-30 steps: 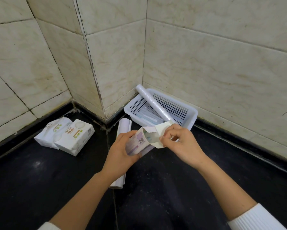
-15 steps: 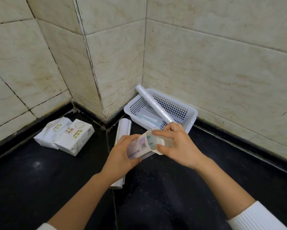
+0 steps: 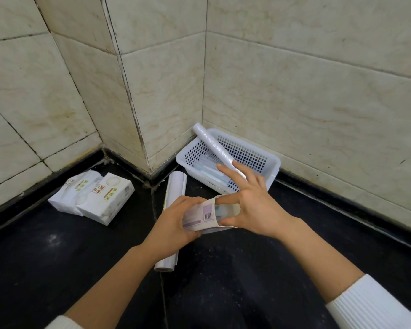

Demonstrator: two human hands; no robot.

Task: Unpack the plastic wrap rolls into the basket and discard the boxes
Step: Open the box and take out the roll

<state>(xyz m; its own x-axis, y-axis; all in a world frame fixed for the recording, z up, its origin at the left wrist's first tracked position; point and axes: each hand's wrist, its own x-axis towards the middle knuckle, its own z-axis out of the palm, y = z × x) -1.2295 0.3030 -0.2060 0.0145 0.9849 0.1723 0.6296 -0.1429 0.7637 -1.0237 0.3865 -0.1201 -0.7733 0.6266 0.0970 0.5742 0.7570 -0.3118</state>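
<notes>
Both hands work over the dark floor in a tiled corner. Left hand (image 3: 173, 224) wraps around the body of a small printed cardboard box (image 3: 201, 216), fingers closed on it, barcode panel facing up. The box's long axis runs roughly left to right, its open end toward the right hand (image 3: 254, 210). That hand sits at the mouth: thumb and forefinger (image 3: 226, 200) pinch narrowly at the opening, the other fingers splayed wide and free. Inside the mouth a pale bluish roll end is visible; whether the pinch has the roll itself or only the flap, cannot tell. Judgement: the roll must slide out along the box axis toward the right hand, which is the nearer one to the white perforated plastic basket (image 3: 274, 170), lying just beyond it against the wall. The basket already holds one long plastic wrap roll (image 3: 214, 148) propped diagonally over its back rim, with slim items flat on its bottom. Another white roll (image 3: 174, 188) lies on the floor beneath the left hand, long axis pointing toward the corner. Two soft white tissue packs (image 3: 95, 198) sit well to the left. Box card looks thin and creasable; film surface glossy and smooth, likely slippery.
</notes>
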